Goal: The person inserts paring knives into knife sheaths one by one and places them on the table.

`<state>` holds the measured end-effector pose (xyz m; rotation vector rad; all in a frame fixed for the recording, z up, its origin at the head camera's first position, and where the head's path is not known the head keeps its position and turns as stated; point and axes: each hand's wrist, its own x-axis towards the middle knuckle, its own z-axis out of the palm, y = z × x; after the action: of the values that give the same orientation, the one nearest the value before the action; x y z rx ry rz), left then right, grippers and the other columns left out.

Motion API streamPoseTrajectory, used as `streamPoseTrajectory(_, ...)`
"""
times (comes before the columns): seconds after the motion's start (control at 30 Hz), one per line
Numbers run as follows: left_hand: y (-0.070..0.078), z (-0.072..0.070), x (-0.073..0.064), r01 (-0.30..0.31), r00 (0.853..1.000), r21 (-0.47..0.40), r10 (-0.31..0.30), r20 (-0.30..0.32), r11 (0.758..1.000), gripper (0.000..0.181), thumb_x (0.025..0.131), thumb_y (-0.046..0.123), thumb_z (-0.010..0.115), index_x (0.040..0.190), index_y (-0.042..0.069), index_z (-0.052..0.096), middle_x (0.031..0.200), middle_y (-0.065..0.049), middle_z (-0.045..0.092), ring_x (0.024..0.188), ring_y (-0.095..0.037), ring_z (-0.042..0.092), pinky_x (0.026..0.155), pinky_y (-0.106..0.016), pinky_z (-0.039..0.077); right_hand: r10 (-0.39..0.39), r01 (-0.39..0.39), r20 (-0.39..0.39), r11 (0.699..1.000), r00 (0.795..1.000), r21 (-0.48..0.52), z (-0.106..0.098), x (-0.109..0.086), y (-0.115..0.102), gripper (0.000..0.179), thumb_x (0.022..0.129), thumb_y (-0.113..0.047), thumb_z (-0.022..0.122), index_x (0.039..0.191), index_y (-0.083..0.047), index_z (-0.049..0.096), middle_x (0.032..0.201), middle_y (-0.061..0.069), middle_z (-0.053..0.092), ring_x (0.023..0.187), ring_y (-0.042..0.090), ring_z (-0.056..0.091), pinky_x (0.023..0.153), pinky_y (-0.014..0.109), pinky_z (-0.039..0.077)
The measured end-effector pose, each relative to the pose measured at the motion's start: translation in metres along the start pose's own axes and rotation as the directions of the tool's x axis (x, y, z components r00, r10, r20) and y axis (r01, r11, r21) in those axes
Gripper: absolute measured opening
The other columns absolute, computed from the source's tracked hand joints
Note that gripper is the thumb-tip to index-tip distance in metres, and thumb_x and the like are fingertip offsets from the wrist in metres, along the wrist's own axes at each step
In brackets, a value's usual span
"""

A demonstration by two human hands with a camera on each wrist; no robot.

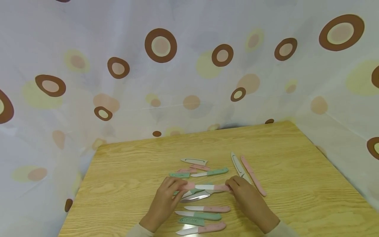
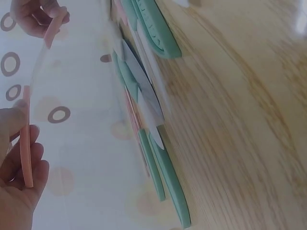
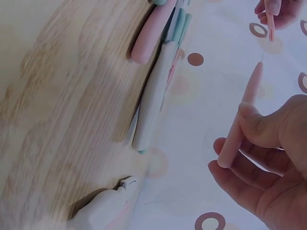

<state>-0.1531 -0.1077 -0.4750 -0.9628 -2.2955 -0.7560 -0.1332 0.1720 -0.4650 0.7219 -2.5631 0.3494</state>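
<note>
Between thumb and fingers, my left hand (image 1: 164, 197) holds a pink blade cover (image 1: 188, 186). My right hand (image 1: 247, 199) grips the pink handle of a small white-bladed knife (image 1: 205, 187). The knife's blade points left, its tip right at the cover's end. Both are held up above the table, as the left wrist view shows with the cover (image 2: 26, 143) and the right wrist view with the knife handle (image 3: 237, 132). Beneath them lie a large steel-bladed knife (image 1: 196, 197) and a green-handled knife, partly hidden.
Nearer me lie pink-handled knives (image 1: 216, 209), a green-handled knife (image 1: 207, 216) and a green cover (image 1: 190, 221). Behind are white (image 1: 193, 161), pink and green (image 1: 179, 175) covers and another green-handled knife (image 1: 217, 171). A white cover (image 1: 237, 163) and long pink piece (image 1: 254, 177) lie right.
</note>
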Motion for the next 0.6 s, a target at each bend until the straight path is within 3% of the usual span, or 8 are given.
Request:
streamPoseTrajectory(0.43,-0.0019,0.0028,-0.0035,0.016,1.000,-0.008,-0.016,0.022,1.000,0.026,0.078,0.009,0.076,0.102,0.006,0.069,0.100,0.001,0.063,0.088,-0.010,0.054,0.075,-0.013,0.049,-0.008,0.009,-0.028,1.000,1.000,0.008,-0.0033,0.0008,-0.0018,0.027,0.068,0.006,0.081,0.089,-0.002,0.067,0.089,0.003,0.062,0.077,0.013,0.061,0.071,0.019,0.055)
streamPoseTrajectory(0.6,0.0010,0.0062,-0.0008,-0.010,0.999,-0.006,0.010,0.043,1.000,0.024,0.078,0.009,0.076,0.101,0.005,0.069,0.096,0.001,0.061,0.085,-0.009,0.052,0.074,-0.011,0.047,-0.020,0.020,-0.034,1.000,0.999,-0.007,-0.0053,0.0034,-0.0039,0.026,0.068,0.006,0.081,0.090,-0.002,0.068,0.091,0.005,0.063,0.081,0.015,0.062,0.073,0.021,0.056)
